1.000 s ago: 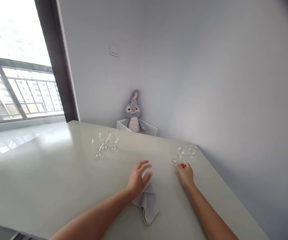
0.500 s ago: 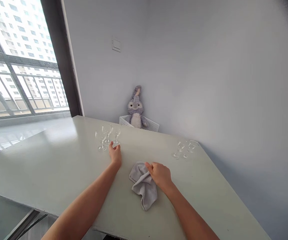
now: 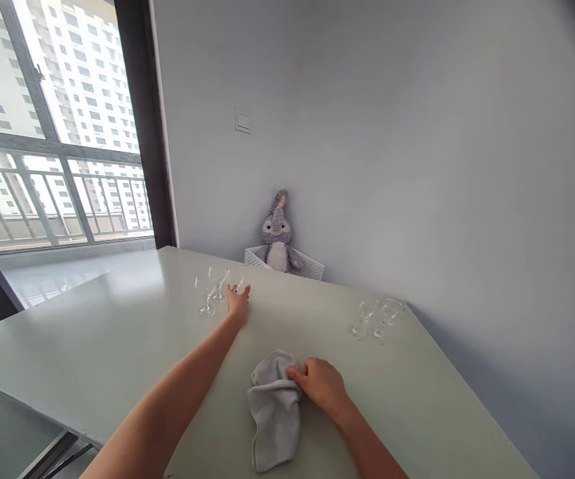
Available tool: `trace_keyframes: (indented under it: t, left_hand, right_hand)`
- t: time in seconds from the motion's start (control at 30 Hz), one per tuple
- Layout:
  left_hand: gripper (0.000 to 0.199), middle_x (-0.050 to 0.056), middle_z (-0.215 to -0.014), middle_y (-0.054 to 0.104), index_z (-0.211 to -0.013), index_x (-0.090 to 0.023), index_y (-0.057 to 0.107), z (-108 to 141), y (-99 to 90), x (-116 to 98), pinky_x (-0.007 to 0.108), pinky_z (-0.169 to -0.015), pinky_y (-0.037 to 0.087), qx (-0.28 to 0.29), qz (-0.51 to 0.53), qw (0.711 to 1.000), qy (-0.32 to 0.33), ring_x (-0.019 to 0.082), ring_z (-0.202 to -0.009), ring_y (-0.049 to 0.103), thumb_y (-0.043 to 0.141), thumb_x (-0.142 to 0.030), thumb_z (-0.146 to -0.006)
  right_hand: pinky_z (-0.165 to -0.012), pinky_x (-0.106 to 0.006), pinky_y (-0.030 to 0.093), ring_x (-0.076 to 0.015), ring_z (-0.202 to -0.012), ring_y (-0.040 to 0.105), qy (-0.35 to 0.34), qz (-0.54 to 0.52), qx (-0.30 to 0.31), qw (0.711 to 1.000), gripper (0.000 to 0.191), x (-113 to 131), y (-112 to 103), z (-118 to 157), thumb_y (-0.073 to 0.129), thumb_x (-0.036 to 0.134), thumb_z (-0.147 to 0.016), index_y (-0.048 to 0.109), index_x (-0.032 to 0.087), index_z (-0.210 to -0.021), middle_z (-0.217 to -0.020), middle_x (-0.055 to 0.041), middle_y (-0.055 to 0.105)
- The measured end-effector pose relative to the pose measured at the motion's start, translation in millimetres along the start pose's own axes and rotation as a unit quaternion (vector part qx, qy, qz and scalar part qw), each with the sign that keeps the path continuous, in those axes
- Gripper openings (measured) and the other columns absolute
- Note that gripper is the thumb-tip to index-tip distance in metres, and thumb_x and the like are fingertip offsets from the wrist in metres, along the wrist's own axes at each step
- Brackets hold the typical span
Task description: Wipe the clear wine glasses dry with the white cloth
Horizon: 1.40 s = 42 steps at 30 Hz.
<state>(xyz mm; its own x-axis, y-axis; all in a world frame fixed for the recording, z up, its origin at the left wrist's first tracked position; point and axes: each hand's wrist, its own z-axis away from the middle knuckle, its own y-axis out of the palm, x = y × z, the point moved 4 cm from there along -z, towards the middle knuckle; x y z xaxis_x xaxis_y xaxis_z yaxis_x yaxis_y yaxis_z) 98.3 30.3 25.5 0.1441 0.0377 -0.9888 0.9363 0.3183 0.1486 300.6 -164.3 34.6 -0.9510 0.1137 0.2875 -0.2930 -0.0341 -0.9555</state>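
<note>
My left hand [image 3: 238, 305] reaches out to a wine glass [image 3: 237, 282] in the cluster on the left. Its thumb and fingers are spread to either side of this glass, whose stem and foot are hidden behind the hand. Two more clear wine glasses [image 3: 207, 309] stand upright just left of it. Nearer to me, my right hand [image 3: 321, 384] is closed on the right edge of a crumpled grey cloth [image 3: 277, 419]. Most of the cloth lies folded over itself on the table.
Two upright wine glasses [image 3: 387, 318] stand near the right back edge of the pale glossy table [image 3: 132, 346]. Behind the table, a plush rabbit [image 3: 278, 249] sits in a white perforated basket [image 3: 312, 268]. Walls meet in the corner there, and a window [image 3: 58, 166] is at the left.
My left hand has moved forward to the rightmost glass of the left cluster. My right hand and the cloth have come nearer to me, and the cloth's folds have shifted. The view has tilted up.
</note>
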Motion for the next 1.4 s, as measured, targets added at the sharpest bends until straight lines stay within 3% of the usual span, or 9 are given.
trace_keyframes:
  t: [0.23,0.37,0.47,0.53,0.67,0.73,0.87,1.07,1.4]
  left_hand:
    - [0.048,0.000,-0.081,0.047,-0.108,-0.021,0.040,24,3.2,-2,0.023,-0.057,0.042,0.025,-0.031,0.999,0.000,0.008,-0.058,0.048,0.057,-0.045,-0.070]
    - [0.047,-0.001,-0.081,0.050,-0.106,-0.022,0.043,66,8.0,2,0.022,-0.058,0.043,0.075,-0.034,0.996,0.039,0.009,-0.062,0.048,0.058,-0.046,-0.069]
    - [0.049,-0.001,-0.079,0.051,-0.110,-0.021,0.043,87,11.0,6,0.024,-0.059,0.043,0.090,-0.053,0.990,0.094,0.009,-0.060,0.048,0.058,-0.044,-0.069]
    - [0.048,0.001,-0.085,0.051,-0.110,-0.020,0.043,93,10.1,4,0.026,-0.062,0.044,0.077,-0.086,0.981,0.156,0.010,-0.063,0.049,0.057,-0.043,-0.070]
    - [0.045,0.007,-0.104,0.046,-0.113,-0.021,0.043,95,2.7,-7,0.034,-0.073,0.045,0.052,-0.173,0.946,0.268,0.015,-0.078,0.053,0.055,-0.041,-0.073]
    - [0.046,0.008,-0.111,0.043,-0.117,-0.023,0.040,96,-1.6,-15,0.036,-0.076,0.045,0.056,-0.195,0.930,0.308,0.017,-0.084,0.054,0.054,-0.040,-0.075]
    - [0.046,0.009,-0.117,0.039,-0.118,-0.023,0.039,98,-7.3,-28,0.037,-0.082,0.045,0.051,-0.208,0.910,0.356,0.019,-0.093,0.053,0.053,-0.038,-0.077]
    - [0.045,0.011,-0.115,0.040,-0.117,-0.022,0.040,103,-7.0,-34,0.039,-0.085,0.043,0.026,-0.229,0.891,0.392,0.022,-0.103,0.047,0.054,-0.035,-0.077]
    - [0.043,0.009,-0.114,0.041,-0.116,-0.022,0.042,111,-3.2,-31,0.037,-0.083,0.044,0.052,-0.230,0.893,0.384,0.020,-0.099,0.049,0.053,-0.035,-0.077]
  right_hand:
    - [-0.055,-0.028,0.038,-0.0230,-0.064,0.061,-0.020,0.026,0.024,0.999,0.055,8,-12,9,0.034,0.061,-0.077,0.064,0.017,-0.062,-0.065,-0.0108,0.065]
    - [-0.052,-0.025,0.036,-0.0165,-0.048,0.055,-0.039,-0.083,0.111,0.989,0.047,12,-1,13,0.045,0.052,-0.075,0.052,0.018,-0.043,-0.041,-0.0032,0.054]
    - [-0.048,-0.022,0.033,-0.0116,-0.041,0.048,-0.038,-0.258,0.098,0.960,0.030,14,7,7,0.058,0.041,-0.069,0.050,0.018,-0.050,-0.041,0.0033,0.049]
    - [-0.046,-0.021,0.032,-0.0094,-0.043,0.045,-0.043,-0.449,0.054,0.891,0.027,11,5,1,0.061,0.038,-0.067,0.048,0.018,-0.054,-0.045,0.0058,0.046]
    - [-0.050,-0.021,0.039,-0.0096,-0.054,0.048,-0.008,-0.777,-0.076,0.625,0.023,-12,-9,-10,0.061,0.038,-0.071,0.050,0.020,-0.062,-0.057,0.0059,0.051]
    - [-0.057,-0.021,0.043,-0.0106,-0.063,0.053,0.024,-0.845,-0.111,0.523,0.015,-22,-14,-13,0.062,0.034,-0.072,0.055,0.021,-0.070,-0.068,0.0052,0.058]
    - [-0.070,-0.022,0.047,-0.0116,-0.082,0.057,0.010,-0.889,-0.137,0.437,0.008,-31,-33,-12,0.063,0.028,-0.073,0.060,0.023,-0.078,-0.085,0.0044,0.064]
    - [-0.079,-0.027,0.048,-0.0133,-0.093,0.057,0.006,-0.897,-0.170,0.407,0.011,-41,-51,-10,0.061,0.031,-0.074,0.061,0.024,-0.083,-0.092,0.0036,0.065]
    - [-0.060,-0.031,0.050,-0.0204,-0.072,0.062,0.093,-0.847,0.002,0.524,0.039,-22,-34,6,0.053,0.052,-0.075,0.062,0.017,-0.091,-0.072,-0.0026,0.065]
